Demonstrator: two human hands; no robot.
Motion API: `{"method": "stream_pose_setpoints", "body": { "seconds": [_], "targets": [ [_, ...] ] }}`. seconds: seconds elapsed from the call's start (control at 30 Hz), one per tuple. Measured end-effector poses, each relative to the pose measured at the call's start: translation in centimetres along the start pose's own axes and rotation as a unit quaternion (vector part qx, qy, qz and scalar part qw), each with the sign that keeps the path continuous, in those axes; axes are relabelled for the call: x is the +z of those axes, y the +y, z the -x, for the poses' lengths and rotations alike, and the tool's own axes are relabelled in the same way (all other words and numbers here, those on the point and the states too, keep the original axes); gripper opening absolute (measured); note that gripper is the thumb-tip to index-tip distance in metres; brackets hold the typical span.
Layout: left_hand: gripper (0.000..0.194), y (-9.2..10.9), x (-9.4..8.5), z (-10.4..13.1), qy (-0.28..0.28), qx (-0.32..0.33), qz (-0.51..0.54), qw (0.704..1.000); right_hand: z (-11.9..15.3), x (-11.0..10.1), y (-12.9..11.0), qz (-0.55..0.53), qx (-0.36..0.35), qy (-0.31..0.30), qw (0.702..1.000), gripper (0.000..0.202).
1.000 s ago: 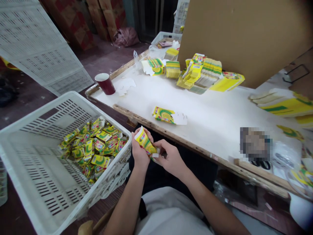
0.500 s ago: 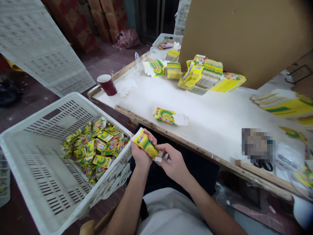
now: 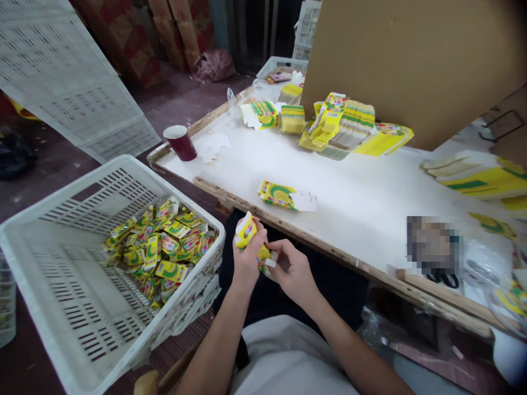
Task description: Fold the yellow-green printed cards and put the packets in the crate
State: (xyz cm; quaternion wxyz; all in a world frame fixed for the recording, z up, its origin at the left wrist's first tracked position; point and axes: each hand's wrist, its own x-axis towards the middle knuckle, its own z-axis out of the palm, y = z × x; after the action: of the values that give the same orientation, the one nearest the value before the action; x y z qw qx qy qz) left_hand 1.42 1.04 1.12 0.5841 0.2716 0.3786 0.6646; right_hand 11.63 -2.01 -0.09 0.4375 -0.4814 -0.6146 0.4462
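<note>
A small yellow and green carton [image 3: 246, 230] is wrapped in my left hand [image 3: 247, 262], just in front of the table edge. My left thumb lies across its printed face and hides the middle. At the carton's lower end, where white flaps show, my right hand [image 3: 297, 274] pinches with thumb and fingers. A similar carton [image 3: 278, 195] with its white flaps spread lies on the white table [image 3: 354, 203] beyond my hands. To the left, a white plastic crate [image 3: 33, 280] holds several small cartons [image 3: 153, 251] in a loose pile.
A dark red mug [image 3: 184, 147] stands at the table's left corner. Stacks of flat cartons [image 3: 349, 123] lie along the back, before a large cardboard sheet [image 3: 403, 66]. More flat cartons [image 3: 481, 178] and black scissors handles [image 3: 448, 280] are at the right.
My left hand has turned and moved slightly right, tilting the carton more upright. Its thumb now crosses the carton's face. My right hand has stayed nearly in place at the lower end.
</note>
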Motion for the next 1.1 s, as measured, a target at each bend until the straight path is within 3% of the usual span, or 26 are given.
{"method": "stream_pose_setpoints", "body": {
  "seconds": [0.17, 0.37, 0.5, 0.8, 1.1],
  "targets": [
    [0.024, -0.3, -0.1, 0.0, 0.026, 0.024, -0.051, 0.998, -0.1, 0.6, 0.7, -0.114, 0.066, 0.009, 0.991, 0.023],
    [0.046, -0.3, -0.5, -0.1, -0.109, 0.003, -0.055, 0.993, -0.8, -0.5, 0.7, -0.379, 0.174, -0.012, 0.909, 0.026],
    [0.046, -0.4, -0.4, 0.1, -0.123, -0.022, -0.078, 0.989, -0.7, -0.9, 0.8, -0.429, 0.202, -0.021, 0.881, 0.028],
    [0.041, 0.2, -0.1, -0.1, -0.049, -0.026, -0.21, 0.976, -0.5, 0.2, 2.3, -0.341, 0.204, -0.022, 0.918, 0.026],
    [0.045, -0.1, -0.3, -0.3, 0.021, 0.035, -0.316, 0.948, -0.7, -1.0, 2.0, -0.248, 0.186, 0.031, 0.95, 0.018]
  ]
}}
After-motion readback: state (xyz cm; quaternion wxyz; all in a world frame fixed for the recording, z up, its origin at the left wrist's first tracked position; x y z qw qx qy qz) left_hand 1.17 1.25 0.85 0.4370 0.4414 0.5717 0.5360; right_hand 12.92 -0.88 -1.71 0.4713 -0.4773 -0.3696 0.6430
